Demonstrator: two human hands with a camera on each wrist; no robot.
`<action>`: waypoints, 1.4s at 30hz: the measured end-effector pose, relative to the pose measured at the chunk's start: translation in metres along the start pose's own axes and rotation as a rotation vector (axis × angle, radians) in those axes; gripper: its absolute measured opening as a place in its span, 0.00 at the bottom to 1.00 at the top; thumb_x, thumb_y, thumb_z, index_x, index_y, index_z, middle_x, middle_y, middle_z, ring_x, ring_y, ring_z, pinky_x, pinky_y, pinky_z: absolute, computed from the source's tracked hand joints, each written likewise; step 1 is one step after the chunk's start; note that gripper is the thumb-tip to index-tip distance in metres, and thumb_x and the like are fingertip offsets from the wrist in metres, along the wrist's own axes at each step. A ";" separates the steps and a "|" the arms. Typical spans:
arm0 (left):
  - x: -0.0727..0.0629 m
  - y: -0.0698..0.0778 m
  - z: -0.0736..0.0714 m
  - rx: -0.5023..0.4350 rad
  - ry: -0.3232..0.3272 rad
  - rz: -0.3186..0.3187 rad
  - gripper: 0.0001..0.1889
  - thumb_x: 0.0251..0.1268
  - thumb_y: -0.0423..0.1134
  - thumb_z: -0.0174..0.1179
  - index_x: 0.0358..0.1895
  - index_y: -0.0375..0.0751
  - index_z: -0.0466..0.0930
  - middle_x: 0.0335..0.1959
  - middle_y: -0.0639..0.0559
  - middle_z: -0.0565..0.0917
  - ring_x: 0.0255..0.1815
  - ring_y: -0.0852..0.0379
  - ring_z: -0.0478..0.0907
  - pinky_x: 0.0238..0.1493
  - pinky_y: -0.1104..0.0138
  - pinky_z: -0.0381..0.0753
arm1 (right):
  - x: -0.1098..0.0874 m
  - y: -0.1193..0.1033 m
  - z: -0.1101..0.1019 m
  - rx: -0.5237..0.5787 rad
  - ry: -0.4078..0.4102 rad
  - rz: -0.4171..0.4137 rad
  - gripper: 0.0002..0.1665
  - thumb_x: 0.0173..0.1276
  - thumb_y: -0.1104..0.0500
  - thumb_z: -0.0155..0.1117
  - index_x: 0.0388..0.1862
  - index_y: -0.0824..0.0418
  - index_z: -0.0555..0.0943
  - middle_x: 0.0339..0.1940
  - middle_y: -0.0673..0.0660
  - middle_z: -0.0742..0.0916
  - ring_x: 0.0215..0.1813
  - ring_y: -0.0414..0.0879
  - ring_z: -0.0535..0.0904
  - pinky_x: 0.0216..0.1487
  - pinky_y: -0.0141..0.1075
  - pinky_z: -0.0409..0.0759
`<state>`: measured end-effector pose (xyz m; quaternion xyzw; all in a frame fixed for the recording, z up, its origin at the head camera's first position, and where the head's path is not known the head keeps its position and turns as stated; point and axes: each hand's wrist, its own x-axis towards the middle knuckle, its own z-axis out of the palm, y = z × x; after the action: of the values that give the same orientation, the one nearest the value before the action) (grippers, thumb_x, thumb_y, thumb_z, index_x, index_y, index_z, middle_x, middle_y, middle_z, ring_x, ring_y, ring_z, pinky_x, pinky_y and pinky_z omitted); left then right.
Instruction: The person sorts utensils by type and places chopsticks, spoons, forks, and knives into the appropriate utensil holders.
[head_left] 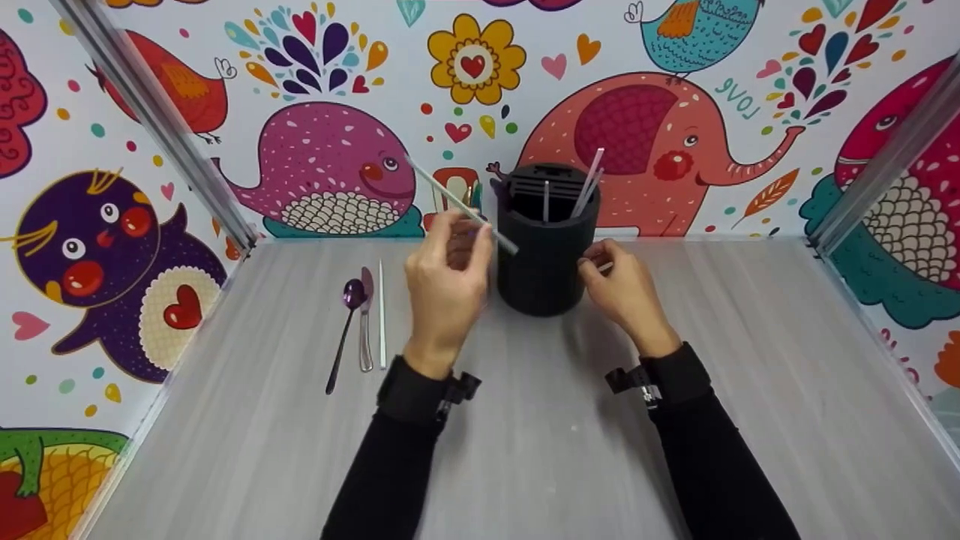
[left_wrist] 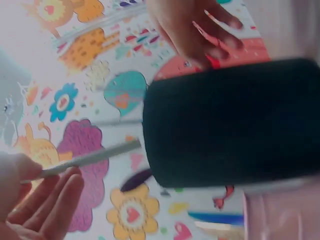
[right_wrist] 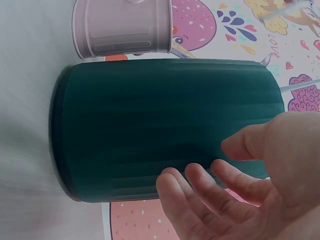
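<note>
My left hand (head_left: 450,259) pinches a pale, slim chopstick (head_left: 439,187) between thumb and fingers. It slants in front of the wall, its lower end close to the front of a black cylindrical utensil holder (head_left: 540,262). Several slim sticks (head_left: 590,184) stand up out of the holder's opening. At the holder's right side is my right hand (head_left: 622,289); its fingers (right_wrist: 200,185) are loosely bent by the holder's wall, with nothing held in the right wrist view. Left of my left hand lie a spoon (head_left: 352,294), a table knife (head_left: 366,322) and another pale chopstick (head_left: 382,315).
A pinkish ribbed can (right_wrist: 125,27) stands beside the holder, mostly hidden by my left hand in the head view. Patterned wall panels (head_left: 472,127) close off the back and sides of the grey tabletop (head_left: 525,450). Metal posts (head_left: 161,127) mark the back corners.
</note>
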<state>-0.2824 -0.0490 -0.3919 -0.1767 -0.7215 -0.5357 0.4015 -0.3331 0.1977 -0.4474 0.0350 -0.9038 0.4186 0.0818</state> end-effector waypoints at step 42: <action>0.007 0.000 0.091 0.618 -0.238 -0.028 0.16 0.87 0.44 0.60 0.51 0.38 0.94 0.42 0.47 0.91 0.40 0.48 0.92 0.45 0.56 0.91 | 0.000 -0.001 0.007 -0.009 -0.022 0.002 0.14 0.81 0.54 0.62 0.50 0.63 0.87 0.46 0.62 0.92 0.43 0.54 0.89 0.40 0.37 0.82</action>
<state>-0.3222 0.0325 -0.3959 -0.0978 -0.8941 -0.2727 0.3415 -0.3341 0.1923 -0.4510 0.0382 -0.9066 0.4141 0.0716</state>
